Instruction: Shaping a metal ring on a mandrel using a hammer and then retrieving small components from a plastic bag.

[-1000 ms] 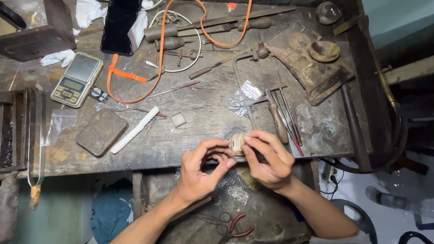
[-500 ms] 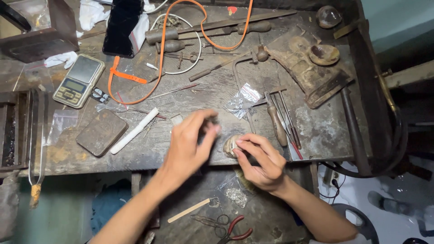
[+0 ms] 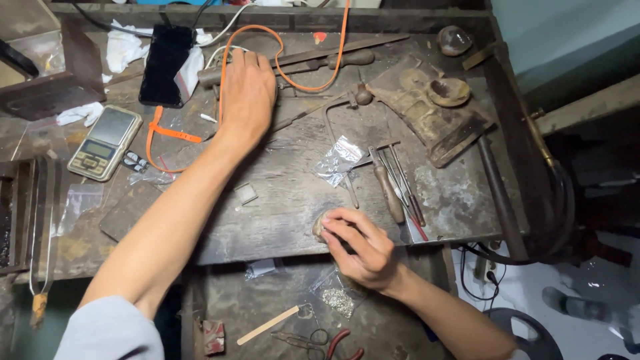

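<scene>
Head view | left hand on tools | right hand perhaps gripping pale lump

A small, rounded, pale-tan lump sits at the front edge of the worn workbench, right of centre, mostly hidden under curled fingers; only its left side shows, and its make cannot be told. Far back on the bench, left of centre, an orange cord loops across the surface and runs off the rear edge, one bend passing beside a stretched-out hand. Beneath that hand lies a long, dark, rusted tool, a rod with a rounded wooden handle at its right end, set roughly parallel to the rear edge; its left end is covered.
</scene>
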